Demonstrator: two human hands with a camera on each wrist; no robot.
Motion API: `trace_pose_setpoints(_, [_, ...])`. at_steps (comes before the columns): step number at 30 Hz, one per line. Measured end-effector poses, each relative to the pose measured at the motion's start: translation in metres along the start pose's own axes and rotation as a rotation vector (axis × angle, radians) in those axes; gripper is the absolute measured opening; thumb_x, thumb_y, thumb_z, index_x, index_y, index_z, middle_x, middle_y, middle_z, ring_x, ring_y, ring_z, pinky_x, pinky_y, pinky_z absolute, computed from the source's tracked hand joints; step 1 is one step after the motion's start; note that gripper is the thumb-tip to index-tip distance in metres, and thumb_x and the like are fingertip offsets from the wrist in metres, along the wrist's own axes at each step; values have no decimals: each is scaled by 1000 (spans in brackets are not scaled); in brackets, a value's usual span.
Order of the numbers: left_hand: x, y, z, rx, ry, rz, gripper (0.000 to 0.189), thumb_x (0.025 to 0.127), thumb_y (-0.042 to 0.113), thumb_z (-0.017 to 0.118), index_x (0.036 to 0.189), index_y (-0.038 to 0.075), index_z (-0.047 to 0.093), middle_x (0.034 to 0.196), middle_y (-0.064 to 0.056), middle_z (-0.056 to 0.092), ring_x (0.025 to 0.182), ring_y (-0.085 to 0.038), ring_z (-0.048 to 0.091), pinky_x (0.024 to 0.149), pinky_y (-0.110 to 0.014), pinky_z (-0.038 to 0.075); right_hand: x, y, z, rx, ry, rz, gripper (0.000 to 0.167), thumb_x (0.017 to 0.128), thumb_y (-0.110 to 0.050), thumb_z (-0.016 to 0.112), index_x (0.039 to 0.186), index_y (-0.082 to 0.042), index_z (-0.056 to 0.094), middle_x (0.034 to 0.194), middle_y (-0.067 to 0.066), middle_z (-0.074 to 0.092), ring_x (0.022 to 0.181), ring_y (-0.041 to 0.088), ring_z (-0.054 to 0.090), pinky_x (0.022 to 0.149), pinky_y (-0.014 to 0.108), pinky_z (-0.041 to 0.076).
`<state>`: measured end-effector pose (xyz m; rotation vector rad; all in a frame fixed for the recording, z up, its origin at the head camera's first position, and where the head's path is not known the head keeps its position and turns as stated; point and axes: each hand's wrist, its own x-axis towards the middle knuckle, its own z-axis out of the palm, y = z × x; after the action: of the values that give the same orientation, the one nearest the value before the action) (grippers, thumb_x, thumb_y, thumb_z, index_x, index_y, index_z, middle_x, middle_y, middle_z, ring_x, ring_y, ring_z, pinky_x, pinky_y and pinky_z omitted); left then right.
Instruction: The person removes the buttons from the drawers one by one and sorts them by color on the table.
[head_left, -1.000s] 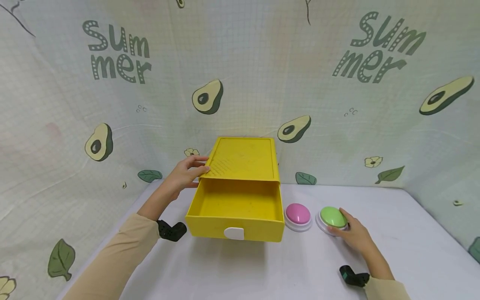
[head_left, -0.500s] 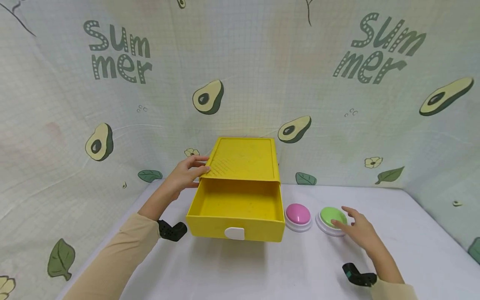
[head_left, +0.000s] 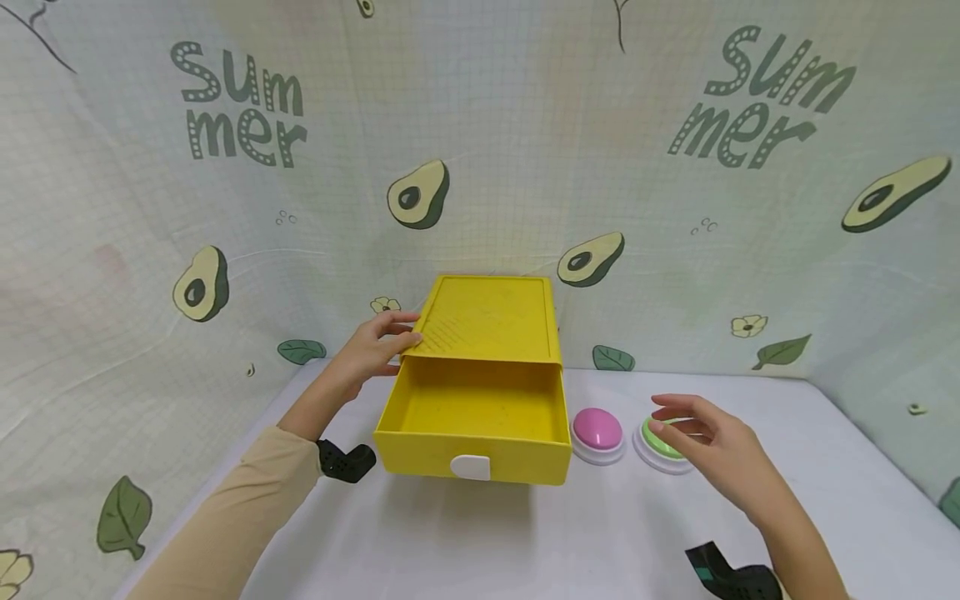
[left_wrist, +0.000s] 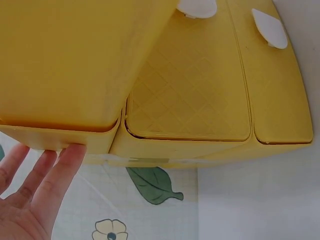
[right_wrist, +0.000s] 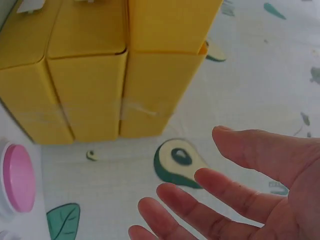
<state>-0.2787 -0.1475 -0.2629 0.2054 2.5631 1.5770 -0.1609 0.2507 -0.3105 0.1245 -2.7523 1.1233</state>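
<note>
My left hand rests against the left edge of a yellow drawer cabinet. In the left wrist view, its extended fingers touch the cabinet's side wall. The cabinet's top drawer is pulled out and looks bare inside, with a white tab handle on its front. My right hand hovers over a green push button on a white base, partly covering it. Its fingers are spread and hold nothing, as the right wrist view shows. Beside it sits a pink push button.
Two lower drawers stay closed in the left wrist view, each with a white tab. Everything stands on a white table. Behind hangs a cloth printed with avocados and leaves. A black device is strapped at each wrist.
My right hand has let go of the green button's edge and lifted up, toward the camera. The left hand and the drawer have stayed in place.
</note>
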Motion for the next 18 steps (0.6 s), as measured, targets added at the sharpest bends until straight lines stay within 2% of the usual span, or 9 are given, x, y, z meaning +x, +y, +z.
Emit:
trace_pose_setpoints(3, [0, 1, 0, 0, 3, -1, 49, 93, 30, 55, 138, 18, 40, 136, -13, 42, 120, -34, 48, 94, -52, 47, -7, -15, 0, 12, 11, -29, 45, 89, -37, 60, 127, -14, 53, 111, 6, 64, 86, -3, 59, 68, 20, 51])
trace_pose_setpoints(8, [-1, 2, 2, 6, 8, -4, 49, 92, 29, 55, 137, 18, 40, 136, -13, 43, 119, -34, 49, 93, -52, 48, -20, -35, 2, 43, 9, -48, 40, 88, -35, 62, 124, -19, 55, 109, 2, 65, 85, -1, 61, 68, 19, 52])
trace_pose_setpoints(13, [0, 1, 2, 11, 8, -4, 49, 93, 30, 55, 138, 18, 40, 136, -13, 42, 119, -34, 49, 93, -52, 47, -34, -48, 8, 95, 48, -188, 31, 85, -24, 67, 116, -23, 59, 102, -6, 66, 84, 0, 62, 71, 18, 53])
trace_pose_setpoints(18, [0, 1, 2, 14, 10, -5, 49, 93, 30, 54, 138, 18, 40, 137, -13, 42, 120, -34, 48, 93, -52, 47, -43, -61, 17, 166, 71, -344, 31, 82, -14, 70, 110, -25, 61, 100, -10, 65, 83, 3, 63, 73, 15, 53])
